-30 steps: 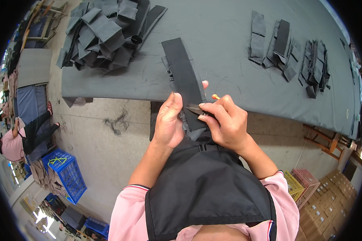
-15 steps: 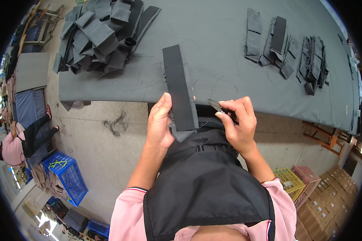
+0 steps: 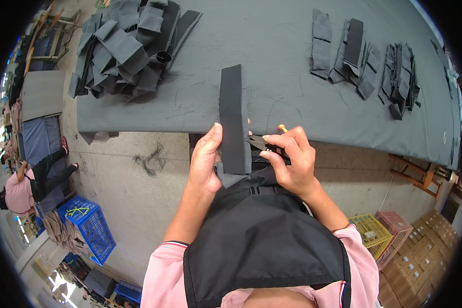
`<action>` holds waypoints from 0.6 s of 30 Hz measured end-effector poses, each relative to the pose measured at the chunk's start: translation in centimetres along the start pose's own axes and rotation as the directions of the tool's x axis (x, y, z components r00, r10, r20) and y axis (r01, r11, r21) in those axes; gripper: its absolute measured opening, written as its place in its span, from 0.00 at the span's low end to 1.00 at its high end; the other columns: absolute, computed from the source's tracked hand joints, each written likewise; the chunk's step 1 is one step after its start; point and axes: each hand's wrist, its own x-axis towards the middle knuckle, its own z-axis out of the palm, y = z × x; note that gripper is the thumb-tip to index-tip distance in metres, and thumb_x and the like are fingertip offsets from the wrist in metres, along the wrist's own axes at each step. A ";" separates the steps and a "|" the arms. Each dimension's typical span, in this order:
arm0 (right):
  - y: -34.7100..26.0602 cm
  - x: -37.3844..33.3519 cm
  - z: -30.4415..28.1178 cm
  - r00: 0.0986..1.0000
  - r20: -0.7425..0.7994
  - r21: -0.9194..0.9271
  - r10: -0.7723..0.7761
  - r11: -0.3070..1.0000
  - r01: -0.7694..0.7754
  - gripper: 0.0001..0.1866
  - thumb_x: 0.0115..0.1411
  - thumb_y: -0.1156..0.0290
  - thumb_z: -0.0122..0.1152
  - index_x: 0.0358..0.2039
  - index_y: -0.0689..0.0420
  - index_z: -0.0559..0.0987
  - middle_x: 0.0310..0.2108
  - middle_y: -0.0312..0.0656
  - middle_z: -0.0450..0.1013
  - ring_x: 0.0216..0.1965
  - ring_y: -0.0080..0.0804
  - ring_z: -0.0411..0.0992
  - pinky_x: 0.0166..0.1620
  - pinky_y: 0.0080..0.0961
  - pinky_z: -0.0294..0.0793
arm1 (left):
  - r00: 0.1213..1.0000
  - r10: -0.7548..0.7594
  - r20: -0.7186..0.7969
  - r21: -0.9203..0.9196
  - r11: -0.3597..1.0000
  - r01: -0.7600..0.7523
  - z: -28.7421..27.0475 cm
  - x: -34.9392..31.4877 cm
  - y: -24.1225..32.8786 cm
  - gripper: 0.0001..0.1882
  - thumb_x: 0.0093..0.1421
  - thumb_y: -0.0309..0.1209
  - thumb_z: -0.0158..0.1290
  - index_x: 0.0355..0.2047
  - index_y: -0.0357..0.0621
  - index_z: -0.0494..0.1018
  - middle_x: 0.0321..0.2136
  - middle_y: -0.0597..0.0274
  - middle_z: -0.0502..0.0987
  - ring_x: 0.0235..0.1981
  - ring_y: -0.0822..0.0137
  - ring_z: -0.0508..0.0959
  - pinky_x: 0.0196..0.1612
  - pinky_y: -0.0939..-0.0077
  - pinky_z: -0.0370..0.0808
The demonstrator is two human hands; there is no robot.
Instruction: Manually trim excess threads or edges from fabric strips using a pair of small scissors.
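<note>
My left hand [image 3: 206, 156] is closed on the lower left side of a dark grey fabric strip [image 3: 231, 120], thumb on top and fingers mostly hidden behind it. The strip stands nearly upright in view, with a looser grey flap [image 3: 232, 178] hanging at its lower end. In my right hand [image 3: 297, 159] is a pair of small thread snips [image 3: 257, 142] with metal blades and dark handles, pinched between thumb and fingers. The blade tips are at the strip's right edge; whether they touch a thread is too small to tell. An orange-yellow end [image 3: 282, 128] shows beside my index finger.
A grey-covered table [image 3: 272, 61] lies ahead, scattered with loose threads. On it are a heap of grey strips [image 3: 120, 49] at left and smaller bundles [image 3: 400, 77] at right. Blue crate [image 3: 90, 226], yellow crate [image 3: 367, 231] and cartons [image 3: 421, 256] stand on the floor; another person [image 3: 23, 190] is at far left.
My right hand has moved left, bringing the snips from apart to the strip's right edge. The strip has turned more upright and shifted slightly right at its top.
</note>
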 end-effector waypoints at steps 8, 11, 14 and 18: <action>-0.2 -0.3 -0.1 0.999 -0.038 -0.048 -0.030 0.998 0.028 0.15 0.42 0.77 0.70 0.32 0.59 0.78 0.22 0.39 0.67 0.18 0.31 0.66 0.29 0.27 0.73 | 0.999 0.013 -0.038 0.042 0.999 -0.012 0.0 -0.3 0.1 0.21 0.68 0.40 0.40 0.48 0.33 0.69 0.37 0.55 0.78 0.34 0.70 0.78 0.38 0.78 0.77; -0.3 -0.7 -0.4 0.998 -0.050 -0.075 -0.033 0.997 0.030 0.15 0.41 0.77 0.70 0.32 0.59 0.78 0.23 0.39 0.68 0.18 0.32 0.66 0.32 0.28 0.74 | 1.000 0.012 -0.003 0.035 0.999 -0.012 -0.4 -0.2 0.2 0.21 0.68 0.40 0.40 0.48 0.33 0.70 0.36 0.54 0.78 0.32 0.70 0.79 0.36 0.78 0.78; -0.2 -0.9 -0.4 1.000 -0.008 -0.094 -0.007 0.996 0.006 0.15 0.41 0.77 0.70 0.32 0.59 0.78 0.23 0.39 0.68 0.19 0.32 0.66 0.33 0.28 0.75 | 1.000 0.011 0.017 -0.001 1.000 -0.011 -0.8 -0.1 0.0 0.21 0.68 0.40 0.41 0.47 0.33 0.70 0.36 0.54 0.78 0.31 0.70 0.79 0.34 0.79 0.78; -0.7 -1.1 -0.2 0.999 0.020 -0.018 0.030 0.999 -0.029 0.16 0.40 0.77 0.71 0.32 0.59 0.78 0.23 0.39 0.68 0.19 0.32 0.66 0.36 0.27 0.75 | 0.996 0.021 -0.081 0.008 1.000 -0.021 -0.3 -0.2 -0.1 0.20 0.68 0.39 0.41 0.47 0.34 0.70 0.37 0.54 0.78 0.32 0.69 0.79 0.34 0.78 0.78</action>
